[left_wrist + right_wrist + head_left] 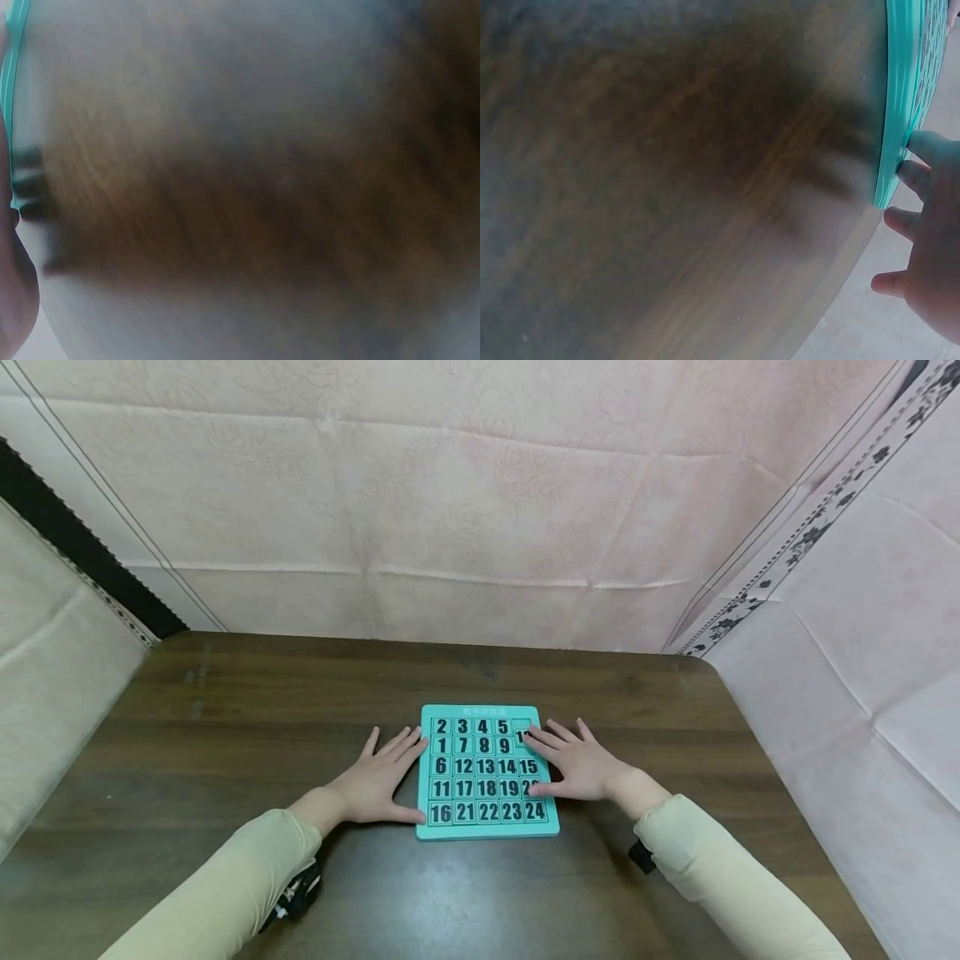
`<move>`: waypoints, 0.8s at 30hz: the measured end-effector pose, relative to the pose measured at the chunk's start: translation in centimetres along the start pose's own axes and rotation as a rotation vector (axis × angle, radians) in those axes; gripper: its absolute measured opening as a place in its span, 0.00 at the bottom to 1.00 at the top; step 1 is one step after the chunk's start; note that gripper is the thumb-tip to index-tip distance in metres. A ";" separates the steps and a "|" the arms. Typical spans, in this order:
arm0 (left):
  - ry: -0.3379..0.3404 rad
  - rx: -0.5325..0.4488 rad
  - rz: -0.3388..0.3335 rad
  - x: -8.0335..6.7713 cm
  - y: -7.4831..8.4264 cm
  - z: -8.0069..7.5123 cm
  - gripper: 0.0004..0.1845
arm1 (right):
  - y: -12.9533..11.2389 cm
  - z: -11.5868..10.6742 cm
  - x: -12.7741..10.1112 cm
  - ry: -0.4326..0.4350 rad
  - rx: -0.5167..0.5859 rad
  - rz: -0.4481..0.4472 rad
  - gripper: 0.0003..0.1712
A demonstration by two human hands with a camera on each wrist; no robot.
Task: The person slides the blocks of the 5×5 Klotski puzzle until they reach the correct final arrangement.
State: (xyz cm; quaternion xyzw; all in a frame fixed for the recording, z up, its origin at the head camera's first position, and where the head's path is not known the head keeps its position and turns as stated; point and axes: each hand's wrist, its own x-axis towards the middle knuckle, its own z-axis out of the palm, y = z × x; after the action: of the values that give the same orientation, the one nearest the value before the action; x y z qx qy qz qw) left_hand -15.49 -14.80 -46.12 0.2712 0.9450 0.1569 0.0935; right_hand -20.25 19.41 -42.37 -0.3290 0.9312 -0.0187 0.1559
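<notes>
My right hand (581, 767) covers two tiles on the right edge of the teal plastic number puzzle (486, 772), so their digits are cut off. Both hands lie flat, fingers straight, gripping nothing; my left hand (378, 781) rests against its left side (wrist views mostly blur). It sits mid-table on dark wood-grain table (225, 718).

Makeshift recording booth: cloth-draped walls (480, 510) around wooden table (225, 727).
</notes>
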 end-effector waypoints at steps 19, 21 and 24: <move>0.009 0.005 0.002 0.0 -0.2 0.3 0.61 | -0.8 0.2 -1.2 -0.011 0.004 -0.021 0.50; 0.009 0.004 0.002 0.0 -0.2 0.3 0.61 | -0.8 0.2 -1.2 -0.009 0.001 -0.021 0.50; 0.009 0.006 0.002 0.0 -0.3 0.3 0.61 | -0.8 0.2 -1.3 -0.006 -0.004 -0.021 0.50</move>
State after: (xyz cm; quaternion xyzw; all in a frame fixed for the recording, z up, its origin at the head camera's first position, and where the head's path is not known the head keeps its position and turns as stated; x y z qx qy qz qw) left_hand -15.56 -14.90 -46.51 0.2718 0.9456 0.1555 0.0881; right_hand -18.73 19.56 -42.07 -0.3391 0.9272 -0.0174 0.1579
